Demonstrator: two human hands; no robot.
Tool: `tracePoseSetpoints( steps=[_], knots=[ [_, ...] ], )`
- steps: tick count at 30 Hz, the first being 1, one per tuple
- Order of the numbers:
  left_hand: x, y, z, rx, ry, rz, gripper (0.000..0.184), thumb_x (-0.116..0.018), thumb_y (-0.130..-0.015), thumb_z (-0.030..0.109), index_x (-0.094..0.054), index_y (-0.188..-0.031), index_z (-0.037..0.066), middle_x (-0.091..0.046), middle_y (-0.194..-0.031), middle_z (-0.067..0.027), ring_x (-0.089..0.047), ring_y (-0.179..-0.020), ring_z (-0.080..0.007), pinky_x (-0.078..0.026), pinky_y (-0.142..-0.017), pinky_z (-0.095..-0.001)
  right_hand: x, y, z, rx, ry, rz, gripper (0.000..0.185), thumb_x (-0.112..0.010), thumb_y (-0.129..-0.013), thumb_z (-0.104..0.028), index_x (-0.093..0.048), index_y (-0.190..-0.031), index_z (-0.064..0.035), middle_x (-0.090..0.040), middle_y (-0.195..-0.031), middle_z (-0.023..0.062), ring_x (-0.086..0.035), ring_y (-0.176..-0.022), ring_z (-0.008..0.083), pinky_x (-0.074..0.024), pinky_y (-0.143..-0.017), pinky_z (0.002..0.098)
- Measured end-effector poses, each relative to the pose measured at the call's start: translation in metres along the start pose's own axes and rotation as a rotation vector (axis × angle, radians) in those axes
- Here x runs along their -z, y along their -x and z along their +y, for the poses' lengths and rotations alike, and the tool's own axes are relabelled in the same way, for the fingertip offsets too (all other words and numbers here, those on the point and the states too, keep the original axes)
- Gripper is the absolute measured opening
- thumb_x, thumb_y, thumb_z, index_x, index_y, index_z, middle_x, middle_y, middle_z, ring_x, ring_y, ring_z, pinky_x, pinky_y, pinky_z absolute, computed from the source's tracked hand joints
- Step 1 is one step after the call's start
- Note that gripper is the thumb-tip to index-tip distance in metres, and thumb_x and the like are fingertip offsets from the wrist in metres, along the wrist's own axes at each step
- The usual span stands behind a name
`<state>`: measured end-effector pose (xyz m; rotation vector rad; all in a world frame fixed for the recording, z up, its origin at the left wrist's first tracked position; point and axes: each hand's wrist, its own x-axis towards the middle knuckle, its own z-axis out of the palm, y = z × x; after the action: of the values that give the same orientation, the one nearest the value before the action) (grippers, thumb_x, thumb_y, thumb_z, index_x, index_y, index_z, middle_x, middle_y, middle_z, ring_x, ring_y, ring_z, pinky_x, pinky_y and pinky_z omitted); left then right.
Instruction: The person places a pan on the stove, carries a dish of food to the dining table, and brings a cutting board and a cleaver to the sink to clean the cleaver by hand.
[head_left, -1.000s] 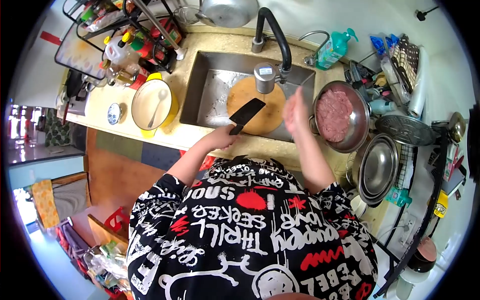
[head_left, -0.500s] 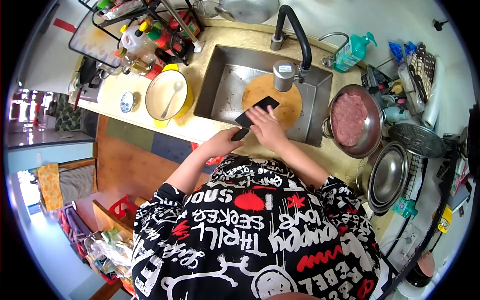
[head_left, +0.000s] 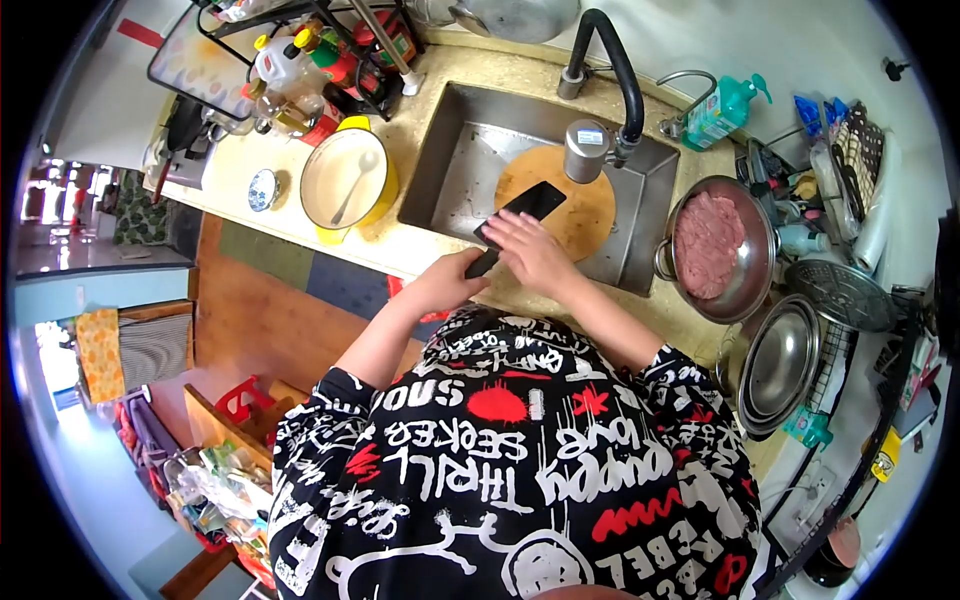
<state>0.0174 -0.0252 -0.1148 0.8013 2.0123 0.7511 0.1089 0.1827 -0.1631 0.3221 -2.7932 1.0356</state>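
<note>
My left hand [head_left: 446, 283] is closed around the black handle of a cleaver [head_left: 538, 201]. The dark, broad blade points away over the near edge of the sink [head_left: 440, 185]. On the blade's lower part, close to the handle, my right hand [head_left: 537, 256] rests with its fingers stretched out. Beyond the blade, a round wooden cutting board [head_left: 585, 215] lies in the sink, partly covered by the faucet head [head_left: 586, 150].
Left of the sink stand a yellow pot [head_left: 345, 180] with a spoon inside and a small patterned dish [head_left: 263, 190]. To the right, a metal pan [head_left: 758, 255] holds raw minced meat [head_left: 708, 245]. Nested steel bowls [head_left: 778, 365] are nearer me.
My right hand has slid down the blade toward the handle, its fingers closer together, so the blade's far end shows more. My left hand keeps its grip. The view has shifted slightly.
</note>
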Motion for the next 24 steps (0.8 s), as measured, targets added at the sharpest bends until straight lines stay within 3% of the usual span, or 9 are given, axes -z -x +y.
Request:
tracePoseSetpoints(
  steps=[2, 4, 6, 8, 11, 14, 20, 22, 24],
  knots=[
    [0.002, 0.001, 0.001, -0.013, -0.018, 0.011, 0.044, -0.072, -0.089, 0.019, -0.059, -0.126, -0.001, -0.070, -0.096, -0.0171, -0.065, -0.086, -0.0233, -0.052, -0.081, -0.0357, -0.005, -0.007, 0.021, -0.096, -0.011, 0.098, 0.041, -0.043, -0.107, -0.034, -0.063, -0.136, -0.0125, -0.057, -0.146, 0.0084, -0.046, -0.141, 0.0274, -0.0306, -0.120, 0.0450],
    [0.005, 0.003, 0.007, -0.034, -0.034, 0.009, 0.045, -0.072, -0.088, 0.019, -0.059, -0.126, -0.002, -0.071, -0.099, -0.0197, -0.068, -0.089, -0.0262, -0.052, -0.083, -0.0369, 0.003, -0.018, 0.025, -0.121, -0.217, 0.324, 0.018, -0.065, -0.093, -0.018, -0.078, -0.102, -0.0078, -0.071, -0.120, 0.0089, -0.060, -0.119, 0.0285, -0.0471, -0.102, 0.0410],
    [0.006, 0.005, 0.011, -0.037, -0.053, 0.027, 0.044, -0.072, -0.088, 0.019, -0.059, -0.126, -0.001, -0.071, -0.101, -0.0218, -0.069, -0.091, -0.0299, -0.052, -0.084, -0.0380, 0.017, -0.020, 0.014, -0.144, -0.216, 0.315, 0.012, -0.075, -0.085, -0.019, -0.079, -0.091, -0.0096, -0.072, -0.107, 0.0068, -0.062, -0.107, 0.0266, -0.0497, -0.094, 0.0395],
    [0.003, 0.004, 0.013, -0.063, -0.071, 0.069, 0.044, -0.072, -0.088, 0.019, -0.059, -0.126, -0.001, -0.071, -0.100, -0.0222, -0.069, -0.090, -0.0312, -0.053, -0.083, -0.0386, 0.019, -0.026, 0.010, -0.054, -0.289, 0.251, 0.011, -0.080, -0.079, -0.017, -0.079, -0.088, -0.0114, -0.070, -0.098, 0.0048, -0.061, -0.099, 0.0247, -0.0500, -0.087, 0.0367],
    [0.003, 0.006, 0.020, -0.104, -0.027, 0.119, 0.039, -0.070, -0.087, 0.022, -0.060, -0.118, 0.001, -0.069, -0.093, -0.0250, -0.067, -0.088, -0.0419, -0.052, -0.077, -0.0446, 0.020, -0.031, 0.006, -0.130, -0.246, 0.324, 0.011, -0.082, -0.077, -0.016, -0.077, -0.085, -0.0098, -0.066, -0.093, 0.0058, -0.061, -0.095, 0.0260, -0.0495, -0.084, 0.0363],
    [0.006, 0.010, 0.029, -0.066, -0.054, 0.093, 0.038, -0.070, -0.087, 0.022, -0.060, -0.118, 0.002, -0.069, -0.092, -0.0249, -0.067, -0.088, -0.0426, -0.052, -0.077, -0.0452, 0.021, -0.036, 0.010, -0.231, -0.131, 0.428, 0.011, -0.082, -0.076, -0.015, -0.075, -0.081, -0.0090, -0.063, -0.088, 0.0069, -0.060, -0.090, 0.0270, -0.0485, -0.080, 0.0373],
    [0.003, 0.013, 0.015, -0.103, -0.051, 0.154, 0.044, -0.070, -0.086, 0.023, -0.059, -0.123, 0.002, -0.069, -0.093, -0.0252, -0.067, -0.091, -0.0432, -0.052, -0.080, -0.0462, 0.014, -0.041, -0.008, -0.090, -0.208, 0.331, 0.014, -0.082, -0.077, -0.019, -0.072, -0.082, -0.0098, -0.063, -0.089, 0.0063, -0.059, -0.092, 0.0287, -0.0474, -0.083, 0.0387],
    [0.005, 0.014, 0.011, -0.107, -0.042, 0.152, 0.044, -0.070, -0.086, 0.024, -0.059, -0.123, 0.002, -0.069, -0.094, -0.0252, -0.067, -0.091, -0.0430, -0.052, -0.080, -0.0460, 0.015, -0.045, -0.001, -0.226, -0.158, 0.431, 0.013, -0.081, -0.078, -0.017, -0.072, -0.082, -0.0094, -0.063, -0.089, 0.0065, -0.059, -0.092, 0.0291, -0.0477, -0.083, 0.0391],
    [0.006, 0.014, 0.008, -0.120, -0.010, 0.140, 0.045, -0.070, -0.086, 0.024, -0.059, -0.123, 0.002, -0.070, -0.095, -0.0251, -0.067, -0.091, -0.0429, -0.052, -0.080, -0.0457, 0.017, -0.045, -0.003, -0.204, -0.116, 0.392, 0.012, -0.081, -0.078, -0.017, -0.072, -0.083, -0.0094, -0.064, -0.090, 0.0064, -0.059, -0.093, 0.0292, -0.0481, -0.082, 0.0397]
  ],
)
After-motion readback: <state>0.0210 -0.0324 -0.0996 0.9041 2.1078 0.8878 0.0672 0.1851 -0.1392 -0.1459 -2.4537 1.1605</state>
